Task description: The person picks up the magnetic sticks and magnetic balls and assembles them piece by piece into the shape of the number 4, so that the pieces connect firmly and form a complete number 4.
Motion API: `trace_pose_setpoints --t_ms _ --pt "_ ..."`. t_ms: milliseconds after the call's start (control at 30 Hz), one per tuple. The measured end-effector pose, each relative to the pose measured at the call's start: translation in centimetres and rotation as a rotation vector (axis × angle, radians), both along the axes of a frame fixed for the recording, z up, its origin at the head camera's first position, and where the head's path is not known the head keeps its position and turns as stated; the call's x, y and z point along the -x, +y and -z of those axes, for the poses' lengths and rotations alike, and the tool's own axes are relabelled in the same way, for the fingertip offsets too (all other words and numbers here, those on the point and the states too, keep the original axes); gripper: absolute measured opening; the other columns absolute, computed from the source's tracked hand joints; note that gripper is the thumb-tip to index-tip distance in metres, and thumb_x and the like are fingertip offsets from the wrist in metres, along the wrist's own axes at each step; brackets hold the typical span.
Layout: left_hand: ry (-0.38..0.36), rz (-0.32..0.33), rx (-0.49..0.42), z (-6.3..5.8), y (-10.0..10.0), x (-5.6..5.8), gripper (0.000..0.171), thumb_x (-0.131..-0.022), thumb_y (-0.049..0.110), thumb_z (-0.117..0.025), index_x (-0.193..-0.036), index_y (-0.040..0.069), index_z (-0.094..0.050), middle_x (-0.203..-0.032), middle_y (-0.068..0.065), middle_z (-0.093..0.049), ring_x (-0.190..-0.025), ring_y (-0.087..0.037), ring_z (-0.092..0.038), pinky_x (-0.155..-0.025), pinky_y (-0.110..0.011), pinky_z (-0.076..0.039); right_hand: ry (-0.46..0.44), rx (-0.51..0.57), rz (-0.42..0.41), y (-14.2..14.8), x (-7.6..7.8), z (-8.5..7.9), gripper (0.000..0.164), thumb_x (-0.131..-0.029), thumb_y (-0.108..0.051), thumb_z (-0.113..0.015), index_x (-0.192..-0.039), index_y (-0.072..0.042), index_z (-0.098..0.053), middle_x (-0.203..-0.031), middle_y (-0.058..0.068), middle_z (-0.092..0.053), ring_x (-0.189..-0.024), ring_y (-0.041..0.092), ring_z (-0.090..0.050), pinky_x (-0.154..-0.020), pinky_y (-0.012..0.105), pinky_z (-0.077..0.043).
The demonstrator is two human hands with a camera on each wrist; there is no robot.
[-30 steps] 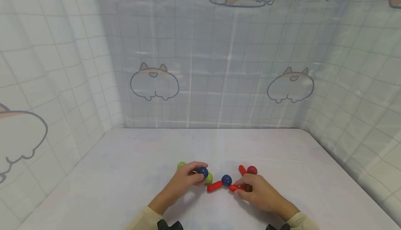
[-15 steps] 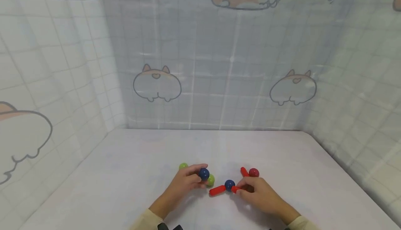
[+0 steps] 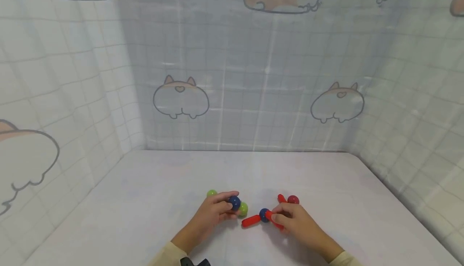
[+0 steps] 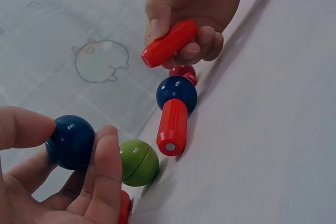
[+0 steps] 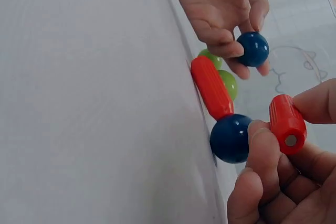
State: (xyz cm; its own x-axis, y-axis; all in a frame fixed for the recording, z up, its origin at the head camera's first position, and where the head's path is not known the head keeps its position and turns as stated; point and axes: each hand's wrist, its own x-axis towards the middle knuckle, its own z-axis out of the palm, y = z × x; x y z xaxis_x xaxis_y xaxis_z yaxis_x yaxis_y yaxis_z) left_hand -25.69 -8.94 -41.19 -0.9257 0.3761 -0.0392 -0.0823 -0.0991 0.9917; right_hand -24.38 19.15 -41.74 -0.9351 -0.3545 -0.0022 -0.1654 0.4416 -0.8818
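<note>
Now the left hand (image 3: 213, 213) pinches a blue ball (image 4: 72, 142), the right hand (image 3: 298, 221) a red rod (image 5: 287, 121).

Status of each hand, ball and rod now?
Left hand: gripping
Gripped blue ball: raised
Right hand: pinching
Pinched red rod: raised
Lower blue ball: touching lower rod
Lower rod: lying flat
Near green ball: resting
Far green ball: partly hidden
Red ball: beside far rod
Far rod: partly hidden
Leftmost red piece: mostly hidden

I face a pale table (image 3: 174, 171). Behind the table and along both its sides, I see gridded sheeting (image 3: 239, 113) printed with cartoon dogs (image 3: 181, 100).
</note>
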Motion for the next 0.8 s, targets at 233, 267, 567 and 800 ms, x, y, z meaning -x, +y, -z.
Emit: trace_pose_setpoints --t_ms 233,267,567,800 --pt "-0.013 0.008 -0.006 0.4 0.3 0.3 0.046 -0.096 0.013 -0.058 -0.139 0.0 -0.049 -0.12 -0.019 -0.059 -0.097 -0.028 -0.065 -0.085 -0.035 -0.053 0.012 0.074 -0.003 -0.7 -0.2 -0.4 0.025 -0.094 -0.028 -0.064 -0.106 -0.008 -0.071 -0.083 0.004 -0.063 -0.074 0.021 -0.058 -0.063 0.031 -0.051" --pt "-0.013 0.005 -0.009 0.5 0.4 0.4 0.047 -0.096 0.014 -0.059 -0.139 0.001 -0.049 -0.119 -0.019 -0.058 -0.097 -0.028 -0.065 -0.085 -0.035 -0.053 0.006 0.089 -0.002 -0.8 -0.3 -0.5 0.025 -0.094 -0.029 -0.063 -0.106 -0.008 -0.071 -0.085 0.005 -0.064 -0.075 0.021 -0.058 -0.064 0.031 -0.052" --pt "-0.003 -0.018 -0.022 0.8 0.0 0.4 0.049 -0.093 0.02 -0.065 -0.134 -0.002 -0.049 -0.111 -0.019 -0.06 -0.096 -0.029 -0.066 -0.085 -0.036 -0.053 -0.013 0.124 -0.1 -1.3 0.0 -1.6 0.028 -0.094 -0.028 -0.063 -0.108 -0.004 -0.067 -0.091 0.011 -0.068 -0.073 0.026 -0.063 -0.069 0.032 -0.055" --pt "0.049 -0.012 -0.006 1.3 0.3 0.6 0.047 -0.095 0.022 -0.063 -0.135 -0.001 -0.052 -0.113 -0.018 -0.063 -0.095 -0.029 -0.066 -0.084 -0.035 -0.053 -0.046 0.128 -0.222 -1.6 0.1 -2.2 0.023 -0.094 -0.026 -0.063 -0.104 -0.005 -0.065 -0.085 0.012 -0.068 -0.07 0.029 -0.065 -0.068 0.034 -0.056"
